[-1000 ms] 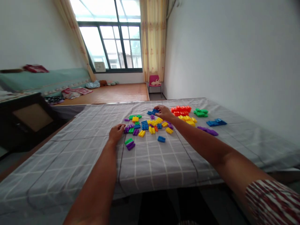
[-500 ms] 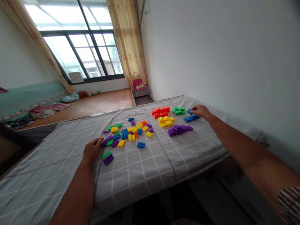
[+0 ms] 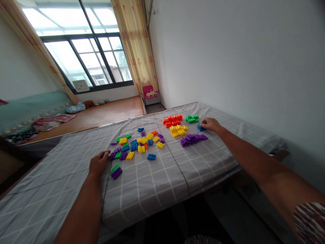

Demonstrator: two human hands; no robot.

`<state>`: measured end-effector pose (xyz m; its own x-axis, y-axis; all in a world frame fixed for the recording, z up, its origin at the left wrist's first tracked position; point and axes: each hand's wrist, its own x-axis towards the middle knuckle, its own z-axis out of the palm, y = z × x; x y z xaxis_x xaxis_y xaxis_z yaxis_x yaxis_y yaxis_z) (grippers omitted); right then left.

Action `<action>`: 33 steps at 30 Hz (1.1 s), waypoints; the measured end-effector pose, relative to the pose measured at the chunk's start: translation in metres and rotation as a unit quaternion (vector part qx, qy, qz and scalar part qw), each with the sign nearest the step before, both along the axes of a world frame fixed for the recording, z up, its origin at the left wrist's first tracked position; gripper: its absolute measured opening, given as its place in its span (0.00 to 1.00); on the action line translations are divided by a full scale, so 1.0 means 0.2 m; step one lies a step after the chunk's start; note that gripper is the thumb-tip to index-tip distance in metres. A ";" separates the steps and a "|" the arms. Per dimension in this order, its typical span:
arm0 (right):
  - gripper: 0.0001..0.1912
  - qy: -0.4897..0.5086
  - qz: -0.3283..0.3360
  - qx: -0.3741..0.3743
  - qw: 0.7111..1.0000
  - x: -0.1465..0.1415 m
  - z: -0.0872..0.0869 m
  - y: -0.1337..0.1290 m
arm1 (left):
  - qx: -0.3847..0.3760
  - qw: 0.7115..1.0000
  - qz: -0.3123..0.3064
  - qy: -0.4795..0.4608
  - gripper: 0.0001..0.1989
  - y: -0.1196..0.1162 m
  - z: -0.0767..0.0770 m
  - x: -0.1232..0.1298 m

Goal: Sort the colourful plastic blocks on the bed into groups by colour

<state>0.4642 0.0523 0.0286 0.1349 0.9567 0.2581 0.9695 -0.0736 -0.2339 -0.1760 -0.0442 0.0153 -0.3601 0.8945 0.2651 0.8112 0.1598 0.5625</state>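
My right hand (image 3: 210,124) reaches to the far right of the cloth, fingers closed on a blue block (image 3: 200,127) in the blue group and hiding part of it. At the left edge of a loose mixed pile rests my left hand (image 3: 100,162), its fingers loosely curled with a gap at the thumb. Its fingertips are at or touching a purple block (image 3: 112,156). In that pile lie yellow blocks (image 3: 141,149), blue blocks (image 3: 133,145), green blocks (image 3: 118,155) and a few orange ones. A purple block (image 3: 116,173) lies closer to me, beside a green one.
Sorted groups stand on the right: orange blocks (image 3: 172,121), green blocks (image 3: 192,118), yellow blocks (image 3: 178,131) and purple blocks (image 3: 193,139). A grey checked cloth (image 3: 152,189) covers the surface. A white wall (image 3: 228,61) rises along the right; a pink chair (image 3: 149,91) stands beyond.
My right hand has shifted slightly left and lower over the blue group, covering more of it. My left hand stays by the purple block. The whole view has moved slightly.
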 end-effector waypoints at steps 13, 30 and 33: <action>0.19 -0.012 -0.016 0.048 0.999 0.10 0.04 0.01 | 0.001 1.000 -0.005 -0.013 0.22 0.01 -0.03 -0.02; 0.14 -0.033 -0.072 -0.019 0.997 0.22 -0.04 0.01 | 0.002 1.000 -0.028 -0.009 0.25 0.01 -0.05 -0.02; 0.14 -0.040 -0.062 -0.042 0.996 0.23 0.00 0.01 | -0.006 1.000 -0.029 -0.002 0.23 0.01 -0.06 -0.02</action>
